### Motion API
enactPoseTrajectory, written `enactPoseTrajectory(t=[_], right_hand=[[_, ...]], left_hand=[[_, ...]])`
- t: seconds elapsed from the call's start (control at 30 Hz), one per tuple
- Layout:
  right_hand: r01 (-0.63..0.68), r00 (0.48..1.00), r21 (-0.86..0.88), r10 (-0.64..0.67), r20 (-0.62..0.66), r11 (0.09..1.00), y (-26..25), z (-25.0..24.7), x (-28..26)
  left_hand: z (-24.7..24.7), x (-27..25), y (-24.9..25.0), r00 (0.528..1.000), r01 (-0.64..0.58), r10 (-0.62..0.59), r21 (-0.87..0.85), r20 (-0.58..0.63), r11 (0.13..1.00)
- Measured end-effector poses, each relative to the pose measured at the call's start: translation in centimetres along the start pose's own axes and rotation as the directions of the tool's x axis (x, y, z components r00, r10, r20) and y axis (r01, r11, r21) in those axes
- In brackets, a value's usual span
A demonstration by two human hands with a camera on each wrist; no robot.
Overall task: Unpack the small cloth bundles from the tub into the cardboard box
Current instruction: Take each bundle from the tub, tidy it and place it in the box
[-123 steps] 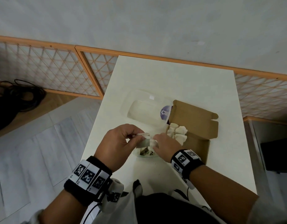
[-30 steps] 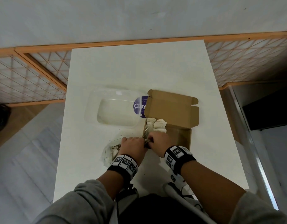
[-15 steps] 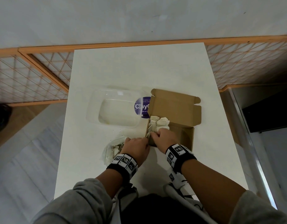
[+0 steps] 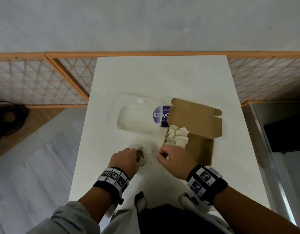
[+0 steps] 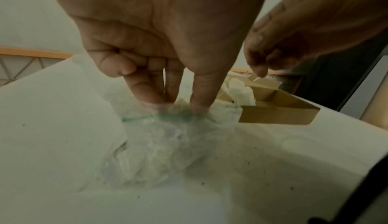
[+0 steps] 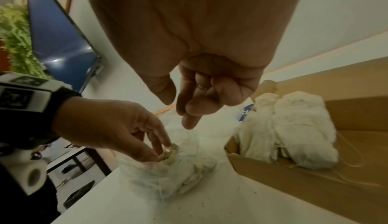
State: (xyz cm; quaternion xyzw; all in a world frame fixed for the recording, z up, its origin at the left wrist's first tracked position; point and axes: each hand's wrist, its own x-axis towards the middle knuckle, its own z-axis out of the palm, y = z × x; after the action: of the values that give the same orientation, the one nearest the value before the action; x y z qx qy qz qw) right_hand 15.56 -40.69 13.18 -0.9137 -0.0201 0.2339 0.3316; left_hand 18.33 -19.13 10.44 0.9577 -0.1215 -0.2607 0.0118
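A small clear tub (image 4: 147, 160) sits at the table's near middle, with pale cloth bundles inside (image 5: 159, 153). My left hand (image 4: 137, 154) reaches into it from above; thumb and two fingers pinch a bundle (image 6: 171, 151) at the top of the tub (image 6: 174, 176). My right hand (image 4: 162, 154) hovers between the tub and the cardboard box (image 4: 202, 149), fingers loosely curled (image 6: 189, 111) and holding nothing. Several white bundles (image 4: 178, 137) fill the box's far left corner (image 6: 293, 128); the box's near part is bare.
A large clear plastic container (image 4: 135, 119) with a purple label (image 4: 160, 115) lies behind the tub, touching the box's raised lid (image 4: 194, 115). Dark crumbs dot the white table (image 4: 162, 81). An orange lattice fence (image 4: 44, 78) runs behind the table.
Half a second ago both hands were together at the box's near left corner. The left hand has since moved back into the tub and the right hand has pulled away from the box, empty.
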Motion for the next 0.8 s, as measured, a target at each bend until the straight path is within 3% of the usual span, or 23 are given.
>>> enactPoseTrajectory(t=[0.23,0.37,0.47,0.57,0.7,0.77,0.8], right_hand=[[0.051,0.997,-0.034,-0.048,0.064,0.998,-2.4,1.2,0.6],[0.048,0.997,-0.034,-0.045,0.064,0.998,-2.3,1.2,0.8],[0.042,0.999,0.010,-0.043,0.030,0.999,-2.0,0.9,0.7],[0.061,0.998,0.028,-0.061,-0.026,0.998,-2.0,0.3,0.6],[0.105,0.993,0.078,-0.100,-0.065,0.991,-2.3,-0.2,0.8],[0.121,0.991,0.086,-0.115,-0.069,0.989,-2.5,-0.2,0.9],[0.123,0.991,0.090,-0.117,-0.062,0.988,-2.6,-0.2,0.9]], left_hand=[[1.3,0.6,-0.1,1.000,-0.010,0.011,-0.036,0.010,0.999],[1.3,0.0,-0.6,0.999,0.033,-0.033,-0.262,0.004,0.964],[-0.1,-1.0,-1.2,0.997,0.060,-0.071,-0.498,-0.004,0.865],[-2.2,-2.6,-1.8,0.996,0.037,-0.085,-0.722,-0.029,0.691],[-3.6,-3.6,-2.5,0.995,0.004,-0.088,-0.873,-0.045,0.488],[-3.4,-3.2,-2.8,0.991,0.026,-0.124,-0.871,-0.040,0.490],[-3.2,-2.9,-2.7,0.989,0.046,-0.140,-0.838,-0.036,0.543]])
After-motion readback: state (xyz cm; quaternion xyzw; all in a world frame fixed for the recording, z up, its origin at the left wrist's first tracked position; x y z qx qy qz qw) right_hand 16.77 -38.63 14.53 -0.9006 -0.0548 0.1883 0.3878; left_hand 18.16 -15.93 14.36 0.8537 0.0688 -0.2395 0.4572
